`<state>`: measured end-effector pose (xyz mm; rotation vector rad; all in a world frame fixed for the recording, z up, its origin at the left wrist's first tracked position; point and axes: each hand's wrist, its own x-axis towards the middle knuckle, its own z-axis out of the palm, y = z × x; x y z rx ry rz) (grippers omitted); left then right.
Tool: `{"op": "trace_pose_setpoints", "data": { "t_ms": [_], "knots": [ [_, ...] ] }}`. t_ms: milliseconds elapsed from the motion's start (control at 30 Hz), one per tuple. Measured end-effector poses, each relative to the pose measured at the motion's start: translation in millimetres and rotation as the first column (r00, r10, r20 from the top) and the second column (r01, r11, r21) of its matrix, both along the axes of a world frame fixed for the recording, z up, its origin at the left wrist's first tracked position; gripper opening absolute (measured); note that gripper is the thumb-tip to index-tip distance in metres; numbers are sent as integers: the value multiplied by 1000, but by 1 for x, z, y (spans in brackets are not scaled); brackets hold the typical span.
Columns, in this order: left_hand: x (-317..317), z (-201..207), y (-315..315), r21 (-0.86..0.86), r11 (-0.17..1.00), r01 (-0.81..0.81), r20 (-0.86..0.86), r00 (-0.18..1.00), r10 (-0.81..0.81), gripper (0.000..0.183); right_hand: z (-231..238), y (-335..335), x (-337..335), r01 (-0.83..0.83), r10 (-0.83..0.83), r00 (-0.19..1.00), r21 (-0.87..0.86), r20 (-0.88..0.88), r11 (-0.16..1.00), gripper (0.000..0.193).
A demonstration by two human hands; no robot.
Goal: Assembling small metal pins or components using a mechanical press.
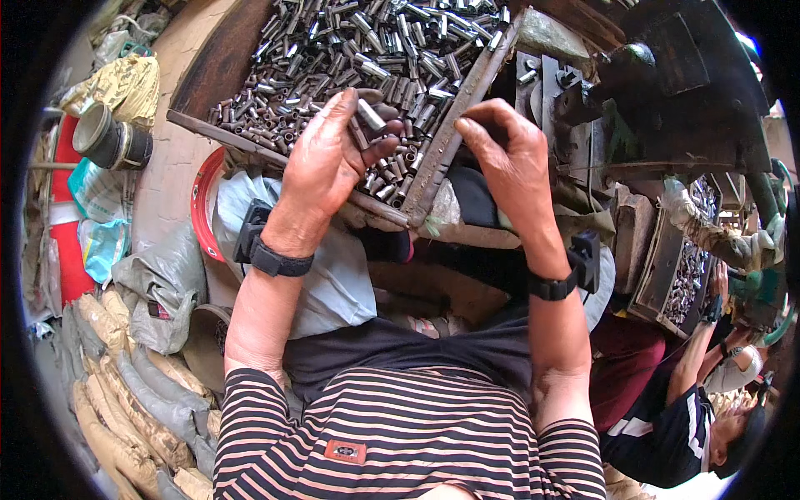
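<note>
A rusty metal tray [442, 150] in front of me is heaped with several short grey metal tubes [367, 42]. My left hand [325, 158] is raised over the tray's near corner and holds a few of these tubes [371, 117] between thumb and fingers. My right hand [508, 158] is just past the tray's right rim, fingers curled and pinched together near the dark machine [583, 108]; whether it holds a tube is hidden. Both wrists wear black bands with small black boxes.
A dark press machine [667, 75] stands at the upper right. Another person [692, 408] sits at the lower right beside a second tray of tubes [687, 275]. Stuffed sacks [125, 392], a red ring [200, 200] and a dark pipe piece [108, 137] lie on the left.
</note>
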<state>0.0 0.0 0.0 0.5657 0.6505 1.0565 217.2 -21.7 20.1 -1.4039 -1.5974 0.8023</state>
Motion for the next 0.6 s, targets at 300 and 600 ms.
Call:
{"op": "trace_pose_setpoints", "data": {
  "t_ms": [300,600],
  "knots": [
    [-24,-1,17,194,981,29,-486,871,71,14,-21,47,-20,-119,-239,542,355,806,927,17],
    [-9,-10,22,540,628,560,-836,269,479,16,-26,43,-25,-118,-198,594,328,780,937,22]
  ]
}}
